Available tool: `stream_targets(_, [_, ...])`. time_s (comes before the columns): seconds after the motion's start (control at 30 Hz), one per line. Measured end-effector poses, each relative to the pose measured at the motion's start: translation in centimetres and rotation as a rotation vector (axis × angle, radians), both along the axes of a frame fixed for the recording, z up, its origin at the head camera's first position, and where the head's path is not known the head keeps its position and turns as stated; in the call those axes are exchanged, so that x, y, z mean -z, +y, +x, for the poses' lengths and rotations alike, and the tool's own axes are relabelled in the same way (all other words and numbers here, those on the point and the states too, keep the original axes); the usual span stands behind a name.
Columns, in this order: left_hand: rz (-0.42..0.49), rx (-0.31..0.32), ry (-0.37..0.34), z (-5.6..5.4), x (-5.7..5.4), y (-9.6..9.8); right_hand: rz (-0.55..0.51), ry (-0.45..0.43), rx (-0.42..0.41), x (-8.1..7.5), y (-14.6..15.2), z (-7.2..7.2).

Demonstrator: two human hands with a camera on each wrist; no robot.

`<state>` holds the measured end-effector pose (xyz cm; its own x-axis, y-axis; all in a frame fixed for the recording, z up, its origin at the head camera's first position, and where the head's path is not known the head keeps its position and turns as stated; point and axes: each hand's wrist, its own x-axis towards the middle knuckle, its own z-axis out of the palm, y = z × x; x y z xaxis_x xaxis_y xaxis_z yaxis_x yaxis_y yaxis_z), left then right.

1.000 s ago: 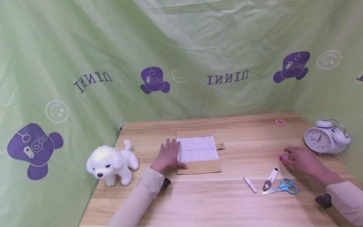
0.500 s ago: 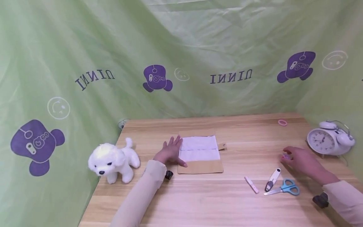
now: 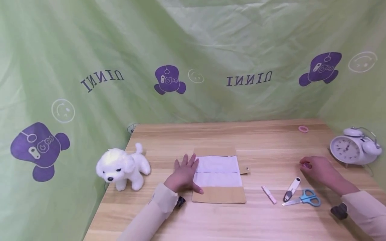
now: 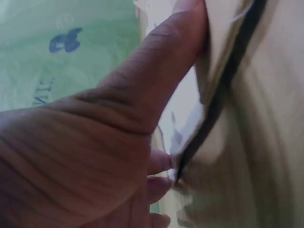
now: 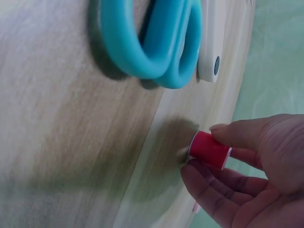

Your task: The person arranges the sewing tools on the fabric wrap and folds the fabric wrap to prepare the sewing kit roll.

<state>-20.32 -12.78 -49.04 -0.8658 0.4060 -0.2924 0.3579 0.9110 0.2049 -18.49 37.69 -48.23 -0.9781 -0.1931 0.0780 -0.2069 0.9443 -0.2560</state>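
Currently, the right hand (image 3: 323,170) is pinching a red spool (image 5: 209,149) of thread between thumb and fingers, so its grip is narrowing around that small cylinder. The spool is sitting close over the tabletop (image 3: 217,221), beyond the scissors (image 3: 301,200); whether it is touching the wood, one cannot tell. Meanwhile, the left hand (image 3: 183,175) is spreading its grip wide along the left edge of a tan case (image 3: 219,194), its thumb resting on the lower flap. The case is lying unfolded, showing its white lining, with a snap strap (image 3: 245,170) sticking out on the right. A white cutter (image 3: 292,189) is lying beside the blue-handled scissors, and a slim pinkish stick (image 3: 269,194) is lying to their left. Farther back, a pink ring (image 3: 300,128) is resting near the rear edge. An alarm clock (image 3: 345,149) is standing at far right, while a white toy dog (image 3: 123,167) is standing at left.
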Motion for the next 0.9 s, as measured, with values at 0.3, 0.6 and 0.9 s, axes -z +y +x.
stream_targets(0.3, [0.136, 0.208, 0.105, -2.5, 0.0, -1.4, -0.128, 0.060, 0.013, -2.7, -0.7, -2.2])
stream_targets(0.6, [0.181, 0.286, -0.026, -3.9, 2.4, -0.9, -0.238, 0.045, -0.177, -8.0, -9.8, -5.1])
stream_targets(0.9, [0.084, 0.289, 0.049, -4.6, 2.5, -0.9, -0.318, -0.158, -0.510, -6.2, -22.1, -7.3])
